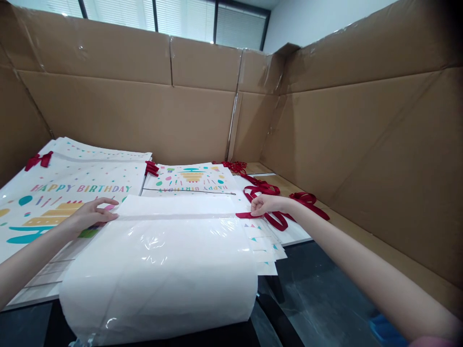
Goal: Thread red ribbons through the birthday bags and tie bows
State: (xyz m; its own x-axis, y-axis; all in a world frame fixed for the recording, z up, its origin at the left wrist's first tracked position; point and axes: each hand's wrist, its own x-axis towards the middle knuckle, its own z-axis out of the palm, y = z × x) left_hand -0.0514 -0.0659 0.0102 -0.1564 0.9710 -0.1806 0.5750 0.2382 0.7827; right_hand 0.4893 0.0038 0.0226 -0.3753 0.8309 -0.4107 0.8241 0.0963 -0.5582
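Observation:
A white sheet (162,270) with clear, shiny film on it lies in front of me, its near part curving down over the table edge. A straight band crosses its far part. At the band's right end, my right hand (265,205) is closed in a pinch on a red ribbon (243,215). My left hand (94,215) is at the band's left end, thumb and finger apart at the sheet's edge; its other fingers are partly hidden. A thin dark wire (191,192) with a small loop at its right end lies just beyond the sheet.
On the left lies a stack of printed birthday sheets (90,171) with red ribbon ends (39,160). More printed sheets (191,177) are behind the white one. Loose red ribbon (278,219) coils at the right. Cardboard walls (126,111) enclose the back and sides.

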